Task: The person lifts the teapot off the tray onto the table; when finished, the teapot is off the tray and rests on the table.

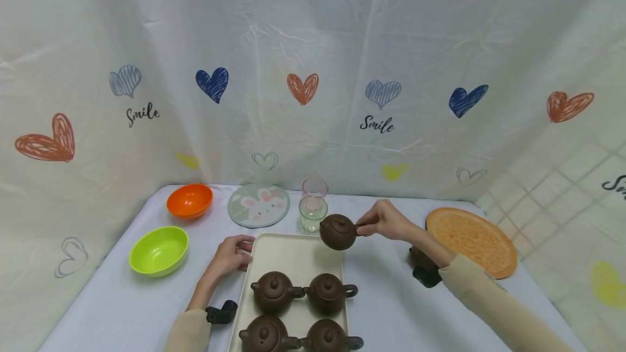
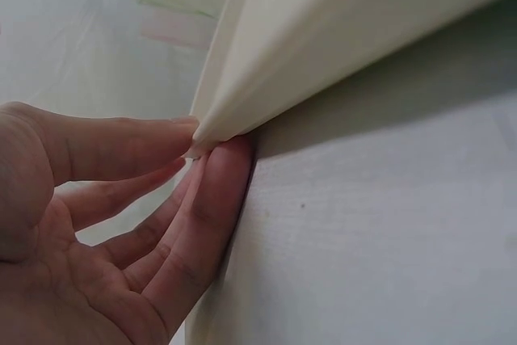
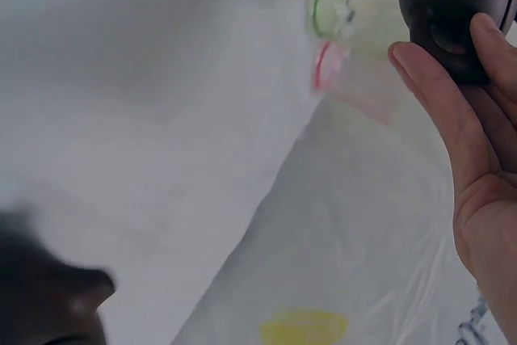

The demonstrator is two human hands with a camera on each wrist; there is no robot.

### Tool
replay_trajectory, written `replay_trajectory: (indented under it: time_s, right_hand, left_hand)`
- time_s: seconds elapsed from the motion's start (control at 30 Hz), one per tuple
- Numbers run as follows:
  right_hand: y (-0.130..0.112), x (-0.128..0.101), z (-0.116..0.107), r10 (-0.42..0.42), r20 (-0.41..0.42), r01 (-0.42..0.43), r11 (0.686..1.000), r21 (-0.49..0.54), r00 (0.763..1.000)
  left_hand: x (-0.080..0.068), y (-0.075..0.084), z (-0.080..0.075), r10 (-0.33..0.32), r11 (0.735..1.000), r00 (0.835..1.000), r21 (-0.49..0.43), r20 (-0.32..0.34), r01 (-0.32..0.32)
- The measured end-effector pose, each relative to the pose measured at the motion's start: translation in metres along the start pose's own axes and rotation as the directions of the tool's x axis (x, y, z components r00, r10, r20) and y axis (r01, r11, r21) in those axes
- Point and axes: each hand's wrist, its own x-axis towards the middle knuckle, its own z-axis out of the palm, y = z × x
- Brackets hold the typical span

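My right hand (image 1: 371, 226) holds a small brown teapot (image 1: 337, 231) by its handle, in the air over the far right corner of a cream tray (image 1: 288, 251). The pot tilts left, its spout toward a green-tinted glass (image 1: 313, 213), with a pink-tinted glass (image 1: 314, 188) behind that. The right wrist view shows the fingers (image 3: 440, 94) curled round the teapot (image 3: 452, 2) near both glasses (image 3: 343, 14). My left hand (image 1: 240, 251) rests at the tray's far left corner. The left wrist view shows straight fingertips (image 2: 214, 171) touching that tray corner (image 2: 222, 123).
Several more brown teapots (image 1: 274, 291) stand on the near part of the tray. An orange bowl (image 1: 189, 200), a green bowl (image 1: 158, 250) and a round rabbit coaster (image 1: 258, 205) lie to the left. An orange-slice mat (image 1: 471, 240) lies right; a dark brown object (image 1: 419, 257) sits under my right forearm.
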Motion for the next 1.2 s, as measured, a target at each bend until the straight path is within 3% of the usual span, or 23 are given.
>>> replay_trajectory:
  time_s: [0.67,1.2]
  right_hand:
    - [0.062,-0.041,-0.027,0.05,-0.022,-0.051,0.999,-0.015,0.998]
    - [0.085,-0.052,-0.025,0.065,-0.007,-0.066,0.996,-0.067,0.998]
  left_hand:
    - [-0.003,0.001,-0.001,0.025,1.0,1.0,-0.019,0.017,-0.025]
    - [-0.003,0.002,0.0,-0.001,1.0,1.0,-0.004,0.001,0.001]
